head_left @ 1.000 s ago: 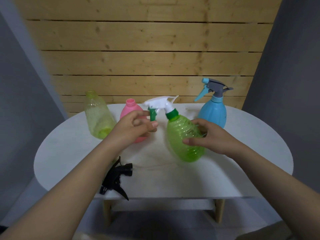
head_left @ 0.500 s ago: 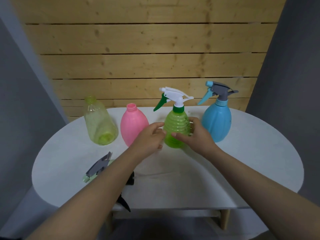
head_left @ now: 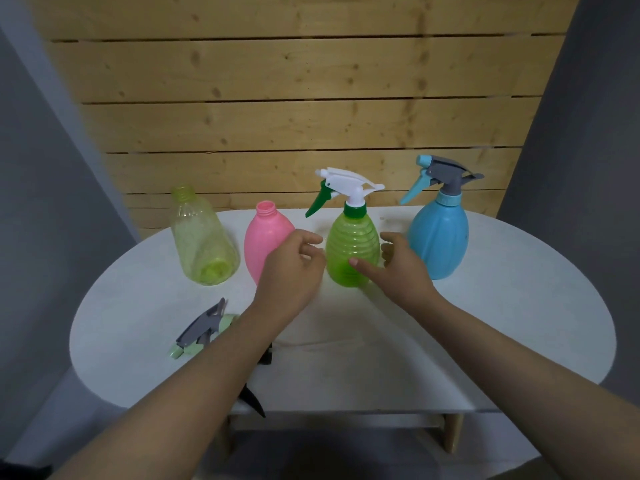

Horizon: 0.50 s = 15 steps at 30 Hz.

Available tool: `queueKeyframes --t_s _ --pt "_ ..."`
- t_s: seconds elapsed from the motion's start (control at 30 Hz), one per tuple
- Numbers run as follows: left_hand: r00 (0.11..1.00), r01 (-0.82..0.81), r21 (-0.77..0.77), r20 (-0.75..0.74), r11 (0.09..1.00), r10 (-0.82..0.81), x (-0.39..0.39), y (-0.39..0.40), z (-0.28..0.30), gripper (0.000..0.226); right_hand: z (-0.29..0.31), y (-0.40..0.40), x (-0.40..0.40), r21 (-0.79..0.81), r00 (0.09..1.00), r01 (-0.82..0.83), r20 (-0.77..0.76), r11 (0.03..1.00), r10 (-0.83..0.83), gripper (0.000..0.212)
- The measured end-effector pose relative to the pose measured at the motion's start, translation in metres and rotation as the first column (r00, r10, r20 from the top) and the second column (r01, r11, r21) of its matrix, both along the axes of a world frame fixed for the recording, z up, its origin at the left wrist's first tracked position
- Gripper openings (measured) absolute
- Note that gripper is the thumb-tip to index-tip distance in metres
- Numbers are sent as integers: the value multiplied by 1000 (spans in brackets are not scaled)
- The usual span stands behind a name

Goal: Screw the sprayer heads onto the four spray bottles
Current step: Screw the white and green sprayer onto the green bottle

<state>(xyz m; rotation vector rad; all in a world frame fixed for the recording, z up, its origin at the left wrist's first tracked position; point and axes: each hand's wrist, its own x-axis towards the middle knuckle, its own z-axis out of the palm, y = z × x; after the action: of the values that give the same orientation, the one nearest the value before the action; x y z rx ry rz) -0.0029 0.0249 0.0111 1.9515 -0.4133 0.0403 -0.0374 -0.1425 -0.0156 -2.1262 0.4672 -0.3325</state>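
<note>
Your fingers (head_left: 356, 263) hang loosely spread on both hands, flanking the capped green bottle (head_left: 352, 251) upright on the bench (head_left: 485, 323), gripping nothing. Two bottles done; next, pick a loose sprayer (head_left: 201, 329) for the pink bottle (head_left: 265, 237).

Four bottles are standing upright in a row along the back of the counter (head_left: 485, 341). The yellow bottle (head_left: 204, 244) and the pink bottle (head_left: 265, 240) are standing open-necked. The green bottle (head_left: 352, 251) is wearing a white sprayer with a green trigger (head_left: 343, 188); the blue bottle (head_left: 438, 237) is wearing a grey and blue sprayer (head_left: 440, 178). A grey and pale green sprayer (head_left: 204, 329) is lying loose near the front left, and a black sprayer (head_left: 254, 398) is lying partly hidden under the left forearm.
</note>
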Motion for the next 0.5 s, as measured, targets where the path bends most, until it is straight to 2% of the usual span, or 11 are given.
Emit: queueKeyframes --t_s 0.07,0.13,0.23,0.37,0.5 --pt "983 -61 -21 170 998 64 -2 6 3 13 1 5 -8 -6 991 77 109 997 -75 56" --pt "951 -125 -8 285 992 122 0 12 6 9 4 11 -15 -18 978 73 197 997 -68 38" --pt "903 -262 -9 351 965 249 4 19 6 14 8 19 -21 28 984 -18 175 999 13 24" --pt "874 -437 35 251 899 415 14 23 5 55 8 30 -22 74 988 -113 113 991 104 24" --pt "930 -367 133 53 921 363 29 26 0 88 8 38 -18 83 985 -147 104 986 138 26"
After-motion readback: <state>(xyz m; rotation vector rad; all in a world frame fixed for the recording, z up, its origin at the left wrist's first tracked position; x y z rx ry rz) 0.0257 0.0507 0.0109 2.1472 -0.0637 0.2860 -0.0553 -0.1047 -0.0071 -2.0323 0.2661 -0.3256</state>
